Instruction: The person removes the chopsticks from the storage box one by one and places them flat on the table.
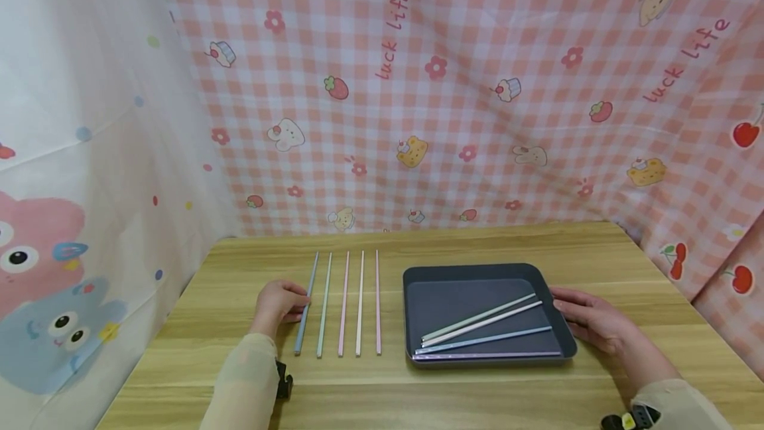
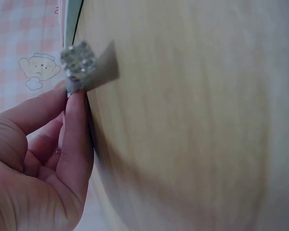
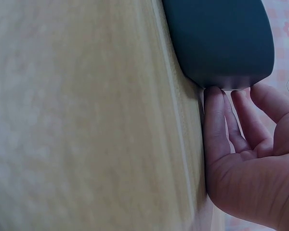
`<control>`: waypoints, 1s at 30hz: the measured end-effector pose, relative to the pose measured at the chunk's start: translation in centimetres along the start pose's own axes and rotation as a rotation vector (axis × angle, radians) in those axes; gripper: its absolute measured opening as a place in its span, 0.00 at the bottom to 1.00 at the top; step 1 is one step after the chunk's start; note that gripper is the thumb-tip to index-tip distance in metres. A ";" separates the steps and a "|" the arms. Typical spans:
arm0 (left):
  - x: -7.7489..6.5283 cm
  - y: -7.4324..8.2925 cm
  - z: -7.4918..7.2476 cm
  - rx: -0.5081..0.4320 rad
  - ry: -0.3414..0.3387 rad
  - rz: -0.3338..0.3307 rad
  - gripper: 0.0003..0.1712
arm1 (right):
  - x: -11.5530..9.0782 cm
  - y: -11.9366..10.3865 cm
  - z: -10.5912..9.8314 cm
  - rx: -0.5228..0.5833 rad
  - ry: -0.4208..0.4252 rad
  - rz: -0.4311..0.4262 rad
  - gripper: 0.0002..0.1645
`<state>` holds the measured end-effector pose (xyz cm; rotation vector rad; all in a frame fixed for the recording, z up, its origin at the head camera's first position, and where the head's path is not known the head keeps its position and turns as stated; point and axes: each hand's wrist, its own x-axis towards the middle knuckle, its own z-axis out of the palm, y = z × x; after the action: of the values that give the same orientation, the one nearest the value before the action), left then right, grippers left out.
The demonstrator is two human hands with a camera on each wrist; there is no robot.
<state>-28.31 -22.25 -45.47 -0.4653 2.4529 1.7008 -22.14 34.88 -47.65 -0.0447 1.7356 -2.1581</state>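
Observation:
My left hand (image 1: pixel 280 302) pinches a slim blue chopstick (image 1: pixel 307 304) between thumb and fingers, about midway along its length. It is the leftmost in a row of several upright-pointing chopsticks on the table. To its right lie a green chopstick (image 1: pixel 325 305), a pink one (image 1: pixel 343 305), a pale one (image 1: pixel 360 305) and a lilac one (image 1: pixel 378 304). The left wrist view shows the held chopstick's square, shiny end (image 2: pixel 79 61) close over the wood. My right hand (image 1: pixel 597 317) rests its fingertips on the right outer wall of a dark grey tray (image 1: pixel 412 310); its fingers (image 3: pixel 216 120) are fairly straight.
Inside the tray lie a green chopstick (image 1: pixel 477 317), a white one (image 1: pixel 483 324), a blue one (image 1: pixel 483 341) and a purple one (image 1: pixel 489 355), pointing roughly sideways. The wooden table (image 1: pixel 251 383) ends at a checked curtain (image 1: pixel 370 111) behind and a white curtain (image 1: pixel 119 151) on the left.

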 end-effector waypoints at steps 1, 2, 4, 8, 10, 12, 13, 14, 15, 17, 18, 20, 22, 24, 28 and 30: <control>0.0 0.0 0.0 0.006 0.000 0.000 0.11 | 0.0 0.0 0.0 -0.001 0.002 0.001 0.19; 0.0 0.0 0.0 0.011 0.003 -0.003 0.11 | 0.0 0.0 0.0 -0.001 0.002 0.001 0.19; 0.0 0.0 0.0 0.021 0.004 -0.005 0.11 | 0.0 0.0 0.0 -0.003 -0.002 0.002 0.18; 0.0 0.0 -0.1 0.016 0.003 -0.008 0.10 | 0.0 0.0 0.0 -0.004 -0.002 0.004 0.18; 0.0 0.0 -0.1 0.013 0.002 -0.012 0.10 | 0.0 -0.1 0.0 -0.003 -0.004 0.004 0.18; 0.0 0.0 -0.1 0.015 0.001 -0.014 0.10 | 0.0 -0.1 0.0 -0.003 -0.003 0.004 0.18; 0.0 0.0 -0.2 0.020 -0.002 -0.014 0.10 | 0.0 -0.1 0.0 -0.003 -0.003 0.004 0.18; 0.0 0.0 -0.2 0.024 0.000 -0.018 0.10 | 0.0 -0.1 0.0 -0.002 -0.006 0.001 0.18; -0.1 0.0 -0.2 0.026 -0.002 -0.020 0.10 | 0.0 -0.1 0.1 -0.003 -0.006 0.001 0.18; -0.1 0.1 -0.3 0.028 -0.007 -0.026 0.10 | 0.0 0.0 0.1 -0.004 -0.003 0.000 0.18; -0.1 0.1 -0.4 0.030 -0.010 -0.028 0.11 | 0.0 0.0 0.1 -0.005 -0.004 0.000 0.18; -0.2 0.1 -0.5 0.032 -0.012 -0.024 0.11 | 0.1 0.0 0.0 -0.008 -0.005 -0.002 0.18; -0.2 0.1 -0.7 0.025 -0.014 -0.018 0.11 | 0.1 0.0 0.0 -0.009 -0.003 -0.002 0.18; -0.1 0.1 -1.0 0.016 -0.019 -0.005 0.12 | 0.1 0.0 0.0 -0.011 -0.004 -0.001 0.18; 0.0 0.3 -1.5 -0.023 -0.034 0.009 0.12 | 0.1 0.0 -0.1 -0.013 0.012 0.012 0.18; 0.0 0.5 -1.7 -0.038 -0.039 0.011 0.12 | 0.1 0.0 0.0 -0.015 0.024 0.021 0.17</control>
<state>-28.32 -23.66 -44.38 -0.4198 2.4045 1.7460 -22.26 34.88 -47.66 -0.0043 1.7575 -2.1393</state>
